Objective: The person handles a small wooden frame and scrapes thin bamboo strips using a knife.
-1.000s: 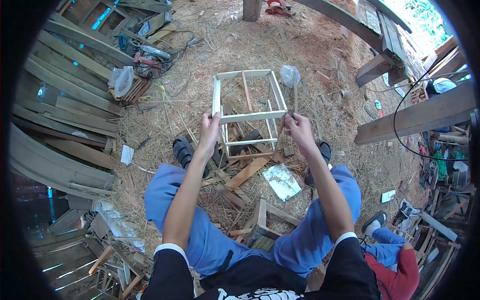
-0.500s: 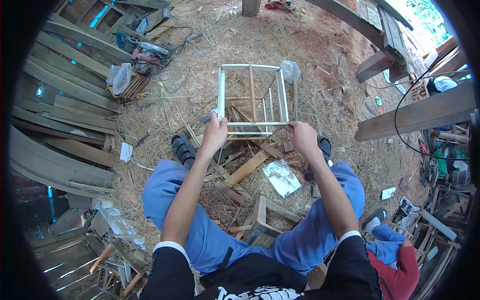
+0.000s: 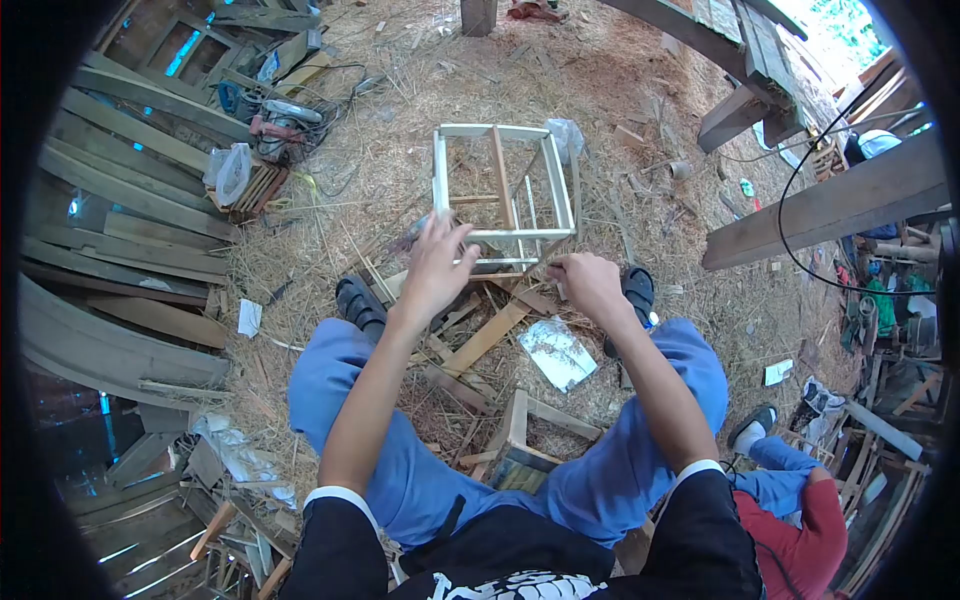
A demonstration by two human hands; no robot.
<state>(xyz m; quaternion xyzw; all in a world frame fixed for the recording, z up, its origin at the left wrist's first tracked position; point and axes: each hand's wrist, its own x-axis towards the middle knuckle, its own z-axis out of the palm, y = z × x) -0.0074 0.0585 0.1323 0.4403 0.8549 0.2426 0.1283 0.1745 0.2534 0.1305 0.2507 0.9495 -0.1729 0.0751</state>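
Observation:
A box-shaped frame of thin wooden strips [image 3: 503,180] stands on the straw-covered ground in front of me, a brown strip running across the middle of its top. At its near left corner is my left hand [image 3: 436,268], slightly blurred, with its fingers spread. My right hand [image 3: 590,283] is just below the near right corner, its fingers curled together; whatever they may hold is too small to make out. A clear plastic bag [image 3: 566,140] lies behind the far right corner.
Wood scraps [image 3: 487,340] and a white sheet [image 3: 558,354] lie between my feet, near a small wooden stool [image 3: 522,464]. Power tools [image 3: 287,122] sit at upper left. A heavy beam [image 3: 830,215] juts in from the right. Another person in red [image 3: 800,535] sits at lower right.
Both hands have come off the frame's near corners. My left fingers have spread, while my right hand has moved slightly down and left. The frame now stands without visible support from my hands.

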